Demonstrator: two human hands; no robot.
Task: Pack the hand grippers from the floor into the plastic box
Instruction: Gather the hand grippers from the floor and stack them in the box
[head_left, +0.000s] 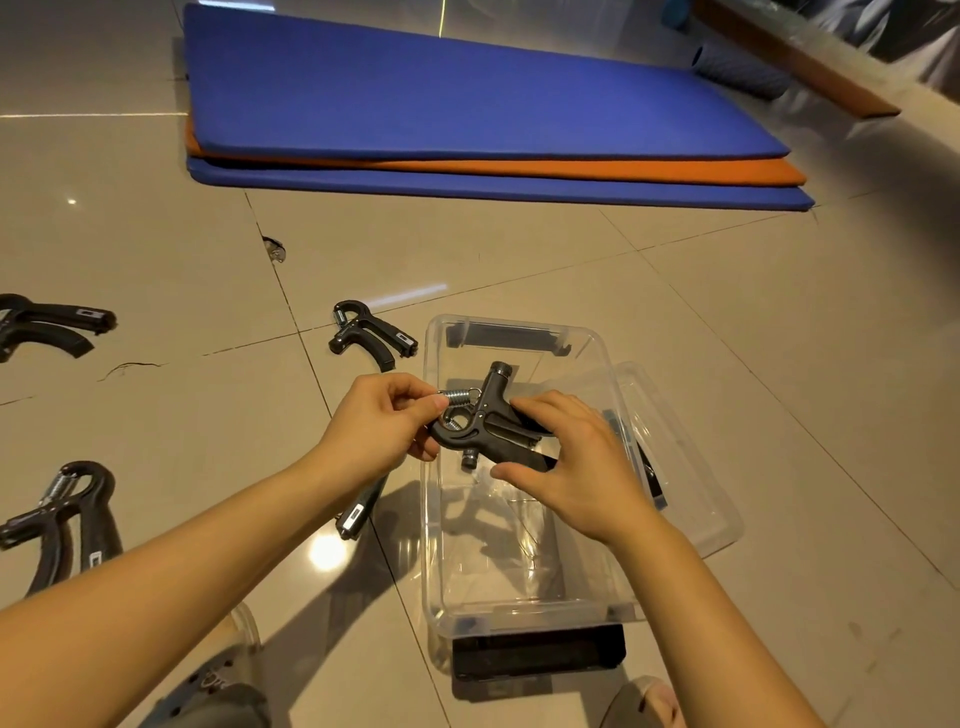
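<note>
A: While the hand gripper (488, 431) hangs above the open plastic box (530, 603), what holds it?
B: The left hand (384, 421) pinches its spring end; the right hand (576, 462) curls round its handles.
A: And its long axis?
B: Roughly left to right, across the box's narrow width, box directly beneath both hands. A straight descent should seat it; other grippers (371, 332) lie on the floor (156, 249) leftward.

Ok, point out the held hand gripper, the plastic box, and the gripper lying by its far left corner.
Held hand gripper (491, 410): head view, black body by the pivot.
Plastic box (432, 545): head view, clear left wall.
Floor gripper (379, 332): head view, upper handle.
</note>
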